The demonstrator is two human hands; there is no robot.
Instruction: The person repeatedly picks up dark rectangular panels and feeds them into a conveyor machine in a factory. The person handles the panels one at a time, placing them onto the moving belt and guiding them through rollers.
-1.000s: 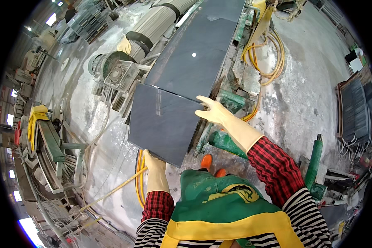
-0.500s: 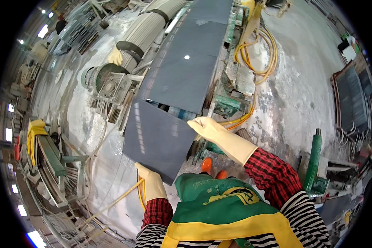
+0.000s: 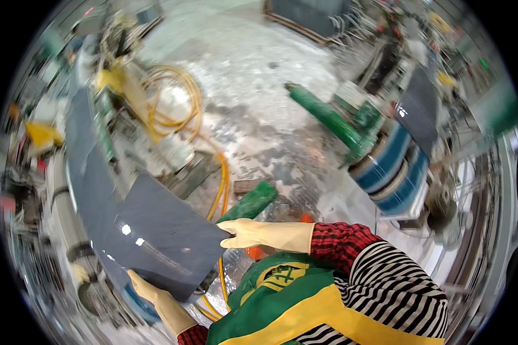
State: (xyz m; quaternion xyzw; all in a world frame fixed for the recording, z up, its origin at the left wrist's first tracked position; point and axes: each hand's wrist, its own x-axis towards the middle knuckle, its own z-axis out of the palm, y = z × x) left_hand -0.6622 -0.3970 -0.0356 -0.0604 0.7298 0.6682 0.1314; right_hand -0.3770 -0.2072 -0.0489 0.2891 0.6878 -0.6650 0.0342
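Note:
A dark grey, roughly square stone slab (image 3: 170, 233) with a wet shine is held between my two hands, which wear cream rubber gloves. My right hand (image 3: 243, 233) grips its right corner, the thumb on the upper face and the fingers at the edge. At its near left edge is my left hand (image 3: 151, 292), closed on the rim with its fingers partly hidden. Beyond the slab, longer grey slabs (image 3: 89, 172) lie in a row on the machine line at left. Whether the held slab still touches the line, I cannot tell.
Yellow hoses (image 3: 198, 95) coil on the wet floor and run down close to my legs. A green post (image 3: 325, 115) stands ahead. To the right, blue rollers (image 3: 397, 167) carry another dark slab (image 3: 418, 106). A framed stack of slabs (image 3: 311, 17) stands far back.
My view has swung to the right, bringing the blue rollers into sight. The slab has turned and moved right with both hands still on it, away from the row's end.

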